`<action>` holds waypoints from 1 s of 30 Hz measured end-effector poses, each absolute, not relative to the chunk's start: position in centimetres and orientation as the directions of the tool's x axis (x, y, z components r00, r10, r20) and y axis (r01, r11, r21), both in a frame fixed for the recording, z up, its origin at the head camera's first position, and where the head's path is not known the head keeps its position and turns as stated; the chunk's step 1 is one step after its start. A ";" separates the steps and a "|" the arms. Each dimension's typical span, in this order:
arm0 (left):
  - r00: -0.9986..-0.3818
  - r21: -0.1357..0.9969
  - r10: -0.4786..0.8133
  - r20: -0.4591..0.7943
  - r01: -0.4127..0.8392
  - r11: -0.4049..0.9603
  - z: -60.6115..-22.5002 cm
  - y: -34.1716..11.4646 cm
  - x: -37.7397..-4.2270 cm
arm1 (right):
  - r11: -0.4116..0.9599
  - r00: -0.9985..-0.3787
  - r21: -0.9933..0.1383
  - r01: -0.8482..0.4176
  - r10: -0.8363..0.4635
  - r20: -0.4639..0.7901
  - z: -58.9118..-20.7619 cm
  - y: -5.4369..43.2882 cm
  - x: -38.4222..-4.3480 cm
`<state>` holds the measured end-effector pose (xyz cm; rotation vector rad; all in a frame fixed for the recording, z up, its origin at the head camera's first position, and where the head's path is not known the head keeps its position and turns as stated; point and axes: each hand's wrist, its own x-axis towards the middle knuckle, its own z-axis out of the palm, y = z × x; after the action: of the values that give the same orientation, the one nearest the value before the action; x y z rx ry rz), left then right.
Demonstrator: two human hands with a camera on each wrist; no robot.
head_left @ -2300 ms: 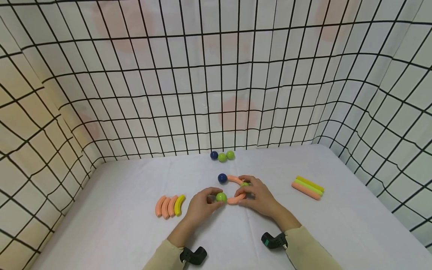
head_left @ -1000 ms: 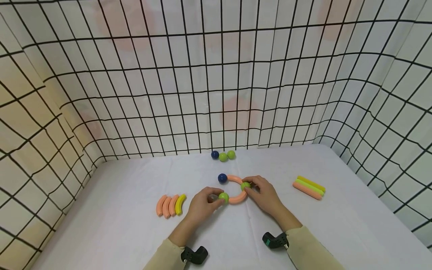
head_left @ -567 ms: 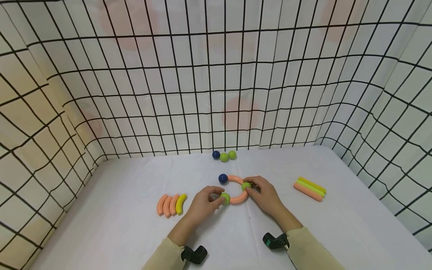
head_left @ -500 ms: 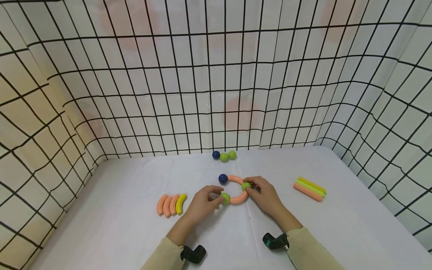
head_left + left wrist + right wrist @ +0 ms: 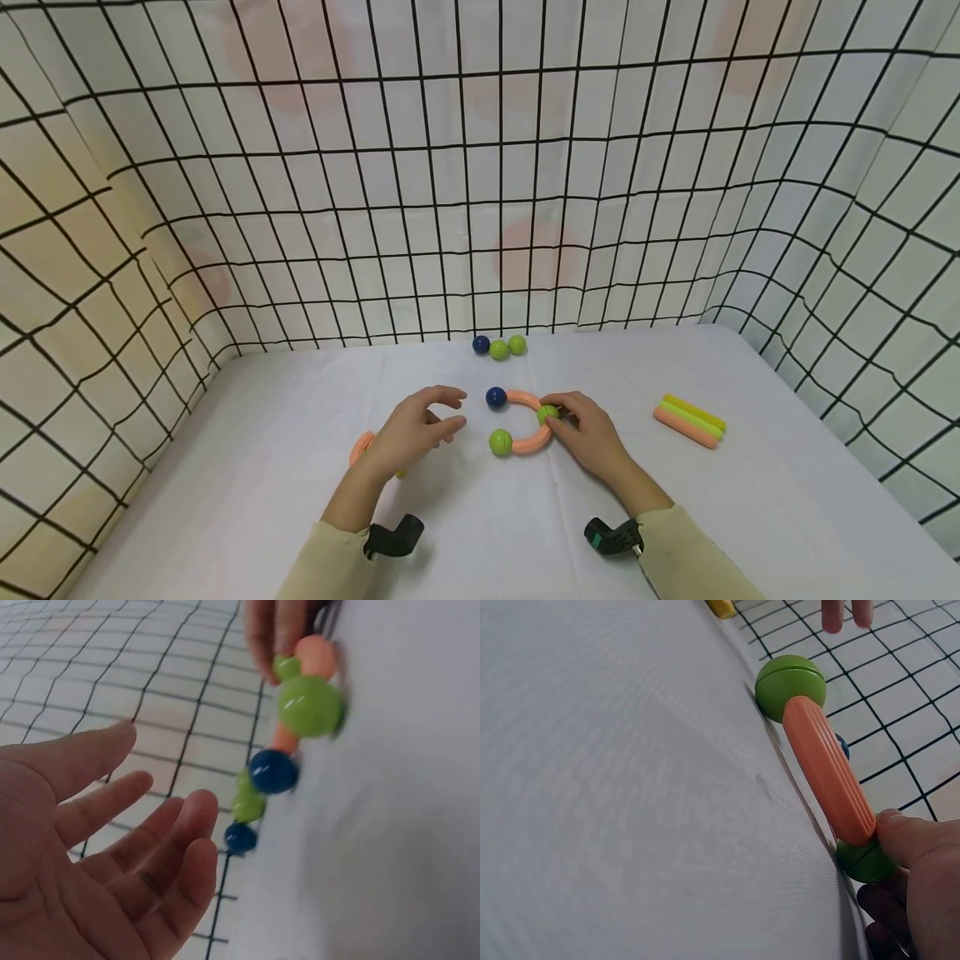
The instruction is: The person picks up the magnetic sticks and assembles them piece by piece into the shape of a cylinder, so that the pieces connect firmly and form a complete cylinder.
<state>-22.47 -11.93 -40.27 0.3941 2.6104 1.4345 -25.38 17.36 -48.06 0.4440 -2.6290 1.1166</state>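
A half-ring of two curved orange rods and three balls lies on the white cloth. Its dark blue ball (image 5: 496, 397) ends the far rod (image 5: 522, 398); a green ball (image 5: 547, 413) joins that rod to the near rod (image 5: 531, 442), and another green ball (image 5: 500, 442) caps the near end. My right hand (image 5: 588, 435) pinches the middle green ball between thumb and fingers, also seen in the right wrist view. My left hand (image 5: 412, 429) hovers left of the half-ring with fingers spread and nothing in them. It covers most of the curved rods (image 5: 362, 447) behind it.
Two green balls and a blue ball (image 5: 481, 344) lie at the back by the black grid netting (image 5: 517, 225). Straight rods, yellow, lime and orange (image 5: 686, 427), lie side by side at the right.
The left hand has let go of the near green ball and moved left, over the curved rods. Earlier, the near rod came up against that ball. The right hand still pinches the middle ball.
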 end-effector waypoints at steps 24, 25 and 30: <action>-0.978 0.797 0.169 -0.122 0.005 0.604 -40.2 -23.3 -23.3 | 0.664 -0.930 -0.657 -0.356 -0.181 0.321 -47.8 17.3 -25.4; -0.977 0.794 0.166 -0.133 -0.005 0.608 -40.4 -23.6 -23.3 | 0.664 -0.930 -0.657 -0.356 -0.182 0.320 -47.8 17.3 -25.4; -0.967 0.766 0.149 -0.208 -0.066 0.639 -41.2 -24.7 -23.2 | 0.660 -0.930 -0.662 -0.355 -0.179 0.320 -48.0 17.3 -25.4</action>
<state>-23.17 -24.67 -41.22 0.0671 2.6085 1.2348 -25.38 17.29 -47.95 0.4325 -2.6497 1.1292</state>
